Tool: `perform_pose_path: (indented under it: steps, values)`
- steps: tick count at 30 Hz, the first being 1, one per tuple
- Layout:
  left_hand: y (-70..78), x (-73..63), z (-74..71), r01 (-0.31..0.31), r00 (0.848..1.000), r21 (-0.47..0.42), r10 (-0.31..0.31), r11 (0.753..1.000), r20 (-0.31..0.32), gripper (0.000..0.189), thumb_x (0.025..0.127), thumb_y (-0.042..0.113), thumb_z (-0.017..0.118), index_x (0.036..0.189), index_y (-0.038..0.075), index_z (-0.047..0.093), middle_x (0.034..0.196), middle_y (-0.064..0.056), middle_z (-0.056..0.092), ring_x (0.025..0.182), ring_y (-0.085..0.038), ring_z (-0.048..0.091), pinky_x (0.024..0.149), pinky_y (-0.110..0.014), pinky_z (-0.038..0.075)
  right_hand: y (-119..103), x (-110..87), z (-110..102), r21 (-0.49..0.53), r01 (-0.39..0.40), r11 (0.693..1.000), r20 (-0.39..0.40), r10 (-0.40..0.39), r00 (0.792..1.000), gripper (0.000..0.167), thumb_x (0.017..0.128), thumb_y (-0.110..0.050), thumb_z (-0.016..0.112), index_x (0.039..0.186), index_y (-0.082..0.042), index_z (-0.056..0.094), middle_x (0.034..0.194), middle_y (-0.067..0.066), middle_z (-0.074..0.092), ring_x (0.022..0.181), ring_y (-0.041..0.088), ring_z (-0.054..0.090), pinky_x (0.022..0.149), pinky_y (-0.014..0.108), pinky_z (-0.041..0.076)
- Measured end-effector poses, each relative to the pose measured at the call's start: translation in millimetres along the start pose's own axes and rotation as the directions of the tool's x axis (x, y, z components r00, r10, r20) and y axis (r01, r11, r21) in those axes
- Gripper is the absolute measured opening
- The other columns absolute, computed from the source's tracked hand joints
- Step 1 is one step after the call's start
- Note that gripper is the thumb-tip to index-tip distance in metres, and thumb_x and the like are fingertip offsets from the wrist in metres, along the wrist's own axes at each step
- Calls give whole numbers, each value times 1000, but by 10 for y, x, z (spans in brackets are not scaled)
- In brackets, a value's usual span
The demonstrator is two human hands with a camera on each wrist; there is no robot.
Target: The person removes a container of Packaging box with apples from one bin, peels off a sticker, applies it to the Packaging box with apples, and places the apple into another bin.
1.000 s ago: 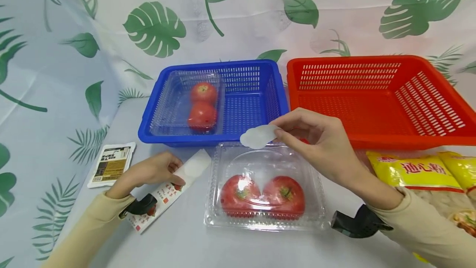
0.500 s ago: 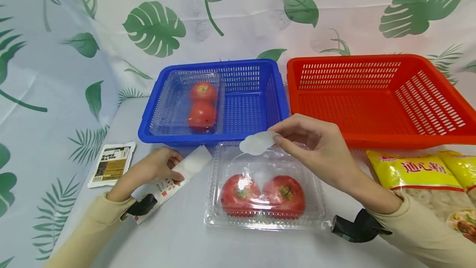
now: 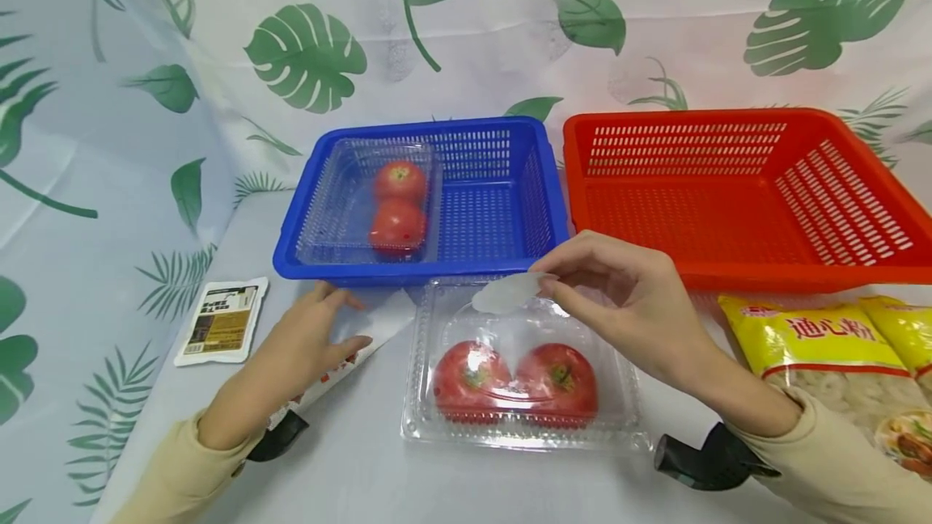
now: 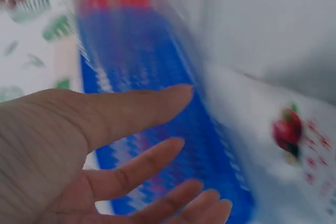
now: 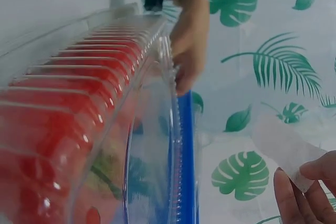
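Note:
In the head view, a clear plastic clamshell box point(image 3: 524, 438) stands closed at the middle front, with a tomato point(image 3: 466, 390) and a second tomato point(image 3: 564, 390) inside. Above its lid my right hand point(image 3: 633, 297) pinches a white cloud-shaped sticker point(image 3: 502, 295) between thumb and fingers. The right wrist view shows the sticker point(image 5: 278, 145) from the side, its free end sticking out past the fingertips. My left hand point(image 3: 291, 354) spreads over a printed white strip point(image 3: 393, 318) left of the box, covering part of it. In the left wrist view those fingers are extended and hold nothing.
Behind stands a blue basket point(image 3: 480, 269) holding another clear box point(image 3: 342, 209) of tomatoes. A red basket point(image 3: 786, 275) is beside it. Yellow bags point(image 3: 837, 334) lie at the right, a flat packet point(image 3: 222, 322) at the left.
My right hand has lowered the sticker nearer the box lid. My left hand has loosened its fingers from the strip and spread them, shifting slightly.

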State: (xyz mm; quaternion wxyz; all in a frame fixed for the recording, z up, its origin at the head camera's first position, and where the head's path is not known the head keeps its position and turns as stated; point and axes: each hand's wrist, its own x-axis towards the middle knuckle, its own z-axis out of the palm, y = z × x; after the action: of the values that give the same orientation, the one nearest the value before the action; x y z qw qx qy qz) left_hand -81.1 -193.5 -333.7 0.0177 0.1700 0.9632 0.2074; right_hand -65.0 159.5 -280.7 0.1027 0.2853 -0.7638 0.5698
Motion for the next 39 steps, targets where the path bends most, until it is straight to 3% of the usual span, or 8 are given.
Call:
perform_pose_path:
  steps: [6, 10, 13, 18, 24, 29, 35, 39]
  values:
    - [497, -194, -144, -87, 991, -67, 80, 994, -109, 24, 92, 23, 83, 110, 12, 72, 103, -3, 64, 82, -18, 64, 68, -33, 55, -55, -7, 13, -8, 32, 999, 12, -32, 999, 36, 85, 21, 72, 110, -3, 77, 101, 3, 74, 91, 17, 71, 84, 25, 61]
    - [766, -251, -244, -190, 978, -245, 162, 951, -130, 19, 95, 22, 80, 113, 18, 73, 104, 5, 67, 90, -11, 64, 72, -28, 58, -114, -10, 39, -21, 80, 997, 10, -80, 997, 35, 86, 20, 72, 111, -4, 76, 102, 5, 74, 93, 19, 71, 86, 26, 60]
    - [923, -255, -320, -198, 979, -435, 197, 878, -48, 18, 101, 25, 73, 118, 23, 74, 108, 9, 70, 99, -10, 65, 80, -29, 59, -169, -18, 67, -53, 127, 990, 9, -127, 992, 39, 83, 22, 74, 112, -4, 76, 103, 5, 75, 97, 18, 71, 88, 26, 60]
    - [1113, -149, -390, -35, 966, -716, 207, 697, 155, 24, 109, 31, 57, 124, 20, 73, 114, 4, 73, 101, -22, 68, 88, -36, 59, -262, -43, 111, -166, 228, 959, 21, -228, 973, 20, 92, 4, 76, 109, -6, 77, 105, 2, 75, 100, 15, 71, 91, 24, 58]
    - [1181, 55, -299, -32, 966, -826, 228, 563, 118, 27, 110, 26, 57, 114, 4, 73, 99, -11, 74, 92, -39, 70, 82, -40, 61, -285, -100, 177, -308, 431, 848, 94, -424, 901, 33, 109, -33, 57, 109, -6, 76, 106, 3, 74, 100, 18, 72, 94, 20, 55]
    - [1203, 165, -198, -32, 979, -803, 180, 596, 95, 21, 106, 22, 64, 115, 6, 74, 99, -9, 72, 90, -32, 70, 80, -41, 61, -236, -149, 183, -373, 465, 803, 177, -430, 885, 37, 110, -37, 53, 110, -8, 77, 113, 5, 71, 108, 20, 70, 101, 22, 52]
    - [1163, 260, -98, -121, 989, -642, 146, 757, -15, 13, 102, 24, 71, 96, 13, 74, 93, 3, 72, 94, -14, 70, 87, -41, 57, -182, -172, 168, -309, 317, 897, 77, -309, 948, 45, 105, -45, 60, 113, -3, 73, 116, 10, 67, 111, 23, 67, 102, 19, 50]
    - [1151, 283, -66, -182, 978, -599, 207, 780, -29, 15, 100, 23, 74, 89, 13, 73, 89, 6, 70, 95, -11, 70, 89, -42, 58, -100, -153, 150, -206, 193, 959, -4, -198, 980, 33, 97, -15, 77, 125, -1, 67, 117, 9, 64, 107, 22, 66, 94, 22, 56]
